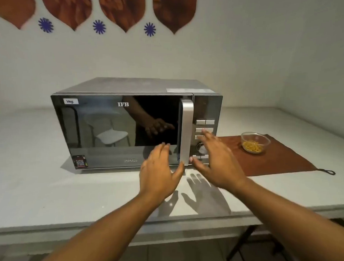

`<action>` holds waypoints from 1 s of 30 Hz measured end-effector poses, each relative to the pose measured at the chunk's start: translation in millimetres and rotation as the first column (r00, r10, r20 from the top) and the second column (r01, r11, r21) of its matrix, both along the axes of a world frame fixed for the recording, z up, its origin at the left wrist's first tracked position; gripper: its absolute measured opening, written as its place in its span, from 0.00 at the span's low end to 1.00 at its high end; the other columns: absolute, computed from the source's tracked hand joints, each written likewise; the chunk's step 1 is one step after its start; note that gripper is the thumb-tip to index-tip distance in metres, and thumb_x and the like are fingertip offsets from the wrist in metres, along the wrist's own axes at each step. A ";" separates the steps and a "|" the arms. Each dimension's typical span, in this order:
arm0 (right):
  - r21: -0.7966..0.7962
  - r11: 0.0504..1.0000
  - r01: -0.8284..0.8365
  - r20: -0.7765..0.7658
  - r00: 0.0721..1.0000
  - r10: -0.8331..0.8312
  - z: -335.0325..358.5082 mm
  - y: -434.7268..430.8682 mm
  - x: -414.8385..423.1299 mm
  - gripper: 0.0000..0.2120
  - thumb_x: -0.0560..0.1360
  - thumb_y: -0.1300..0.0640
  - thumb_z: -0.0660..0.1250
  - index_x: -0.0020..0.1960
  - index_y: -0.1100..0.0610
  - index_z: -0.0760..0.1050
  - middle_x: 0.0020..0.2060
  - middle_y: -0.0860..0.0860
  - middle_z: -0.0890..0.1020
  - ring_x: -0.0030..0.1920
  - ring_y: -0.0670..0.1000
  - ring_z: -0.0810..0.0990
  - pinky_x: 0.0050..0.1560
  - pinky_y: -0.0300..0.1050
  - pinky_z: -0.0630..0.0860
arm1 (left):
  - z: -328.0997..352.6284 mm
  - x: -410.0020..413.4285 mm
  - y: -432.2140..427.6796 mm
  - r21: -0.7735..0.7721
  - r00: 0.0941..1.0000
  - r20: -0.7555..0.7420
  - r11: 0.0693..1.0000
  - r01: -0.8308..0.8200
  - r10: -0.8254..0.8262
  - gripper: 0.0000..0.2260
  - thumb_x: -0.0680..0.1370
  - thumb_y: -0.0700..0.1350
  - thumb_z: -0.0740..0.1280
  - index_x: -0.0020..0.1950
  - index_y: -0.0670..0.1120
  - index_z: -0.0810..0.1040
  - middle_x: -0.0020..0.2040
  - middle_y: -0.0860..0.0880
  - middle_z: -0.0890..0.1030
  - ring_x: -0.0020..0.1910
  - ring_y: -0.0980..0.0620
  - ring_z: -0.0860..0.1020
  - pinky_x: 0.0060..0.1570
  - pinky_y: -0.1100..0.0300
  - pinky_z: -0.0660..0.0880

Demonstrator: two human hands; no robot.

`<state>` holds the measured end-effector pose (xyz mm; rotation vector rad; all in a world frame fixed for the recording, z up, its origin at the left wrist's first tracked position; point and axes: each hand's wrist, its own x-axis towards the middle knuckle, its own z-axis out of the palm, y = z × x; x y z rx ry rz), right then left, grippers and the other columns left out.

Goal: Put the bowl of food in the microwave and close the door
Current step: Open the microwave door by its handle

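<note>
While the IFB microwave [128, 125] door's shut, your left hand [158, 172] & right hand [217, 161] hover by its handle [186, 131], fingers spread, empty; glass bowl of food [255, 142] sits at 3 o'clock on brown cloth [273, 163].

Pale grey desk [38, 184] stood against a white wall, IFB microwave [128, 125] sat directly on it, door shut, brown cloth mat [273, 163] lay just right of the microwave, glass bowl of food [255, 142] rested on the mat

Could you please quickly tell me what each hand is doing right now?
Left hand: open, holding nothing, by the closed silver microwave's vertical handle.
Right hand: open, fingers spread, holding nothing.
</note>
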<state>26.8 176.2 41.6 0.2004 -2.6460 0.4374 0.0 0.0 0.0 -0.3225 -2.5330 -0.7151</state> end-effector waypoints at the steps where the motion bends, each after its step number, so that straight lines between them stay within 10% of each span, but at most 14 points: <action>1: 0.028 0.999 -0.024 -0.060 0.998 0.026 11.3 8.1 -9.3 0.37 0.73 0.33 0.59 0.77 0.47 0.55 0.79 0.49 0.55 0.78 0.51 0.53 0.71 0.48 0.49 | 10.0 -5.5 9.8 0.047 0.999 -0.036 0.999 -0.004 0.006 0.35 0.75 0.69 0.58 0.76 0.49 0.62 0.76 0.48 0.66 0.75 0.47 0.62 0.69 0.45 0.65; 6: 0.116 0.993 -0.028 -0.197 0.979 0.051 67.6 35.4 -46.7 0.41 0.73 0.39 0.62 0.78 0.52 0.50 0.80 0.50 0.50 0.79 0.52 0.48 0.75 0.51 0.48 | 58.7 -25.8 54.8 0.213 0.976 -0.197 0.976 -0.053 0.096 0.35 0.72 0.67 0.64 0.72 0.46 0.66 0.68 0.48 0.73 0.66 0.48 0.72 0.61 0.47 0.72; 17: 0.313 0.949 -0.033 -0.230 0.967 0.110 76.2 62.3 -85.6 0.45 0.69 0.43 0.64 0.78 0.59 0.49 0.77 0.58 0.59 0.77 0.57 0.55 0.76 0.52 0.50 | 80.8 -77.8 103.4 0.663 0.968 0.176 0.705 -0.253 0.181 0.12 0.75 0.56 0.69 0.45 0.52 0.70 0.38 0.55 0.75 0.39 0.53 0.76 0.32 0.60 0.69; 30: 0.295 0.950 -0.106 -0.251 0.950 0.184 68.0 68.5 -93.6 0.46 0.69 0.42 0.62 0.78 0.59 0.46 0.78 0.58 0.55 0.78 0.56 0.50 0.77 0.52 0.48 | 78.6 -78.0 110.4 0.697 0.949 0.194 0.645 -0.313 0.250 0.15 0.73 0.57 0.72 0.36 0.49 0.75 0.31 0.52 0.78 0.32 0.53 0.78 0.28 0.61 0.69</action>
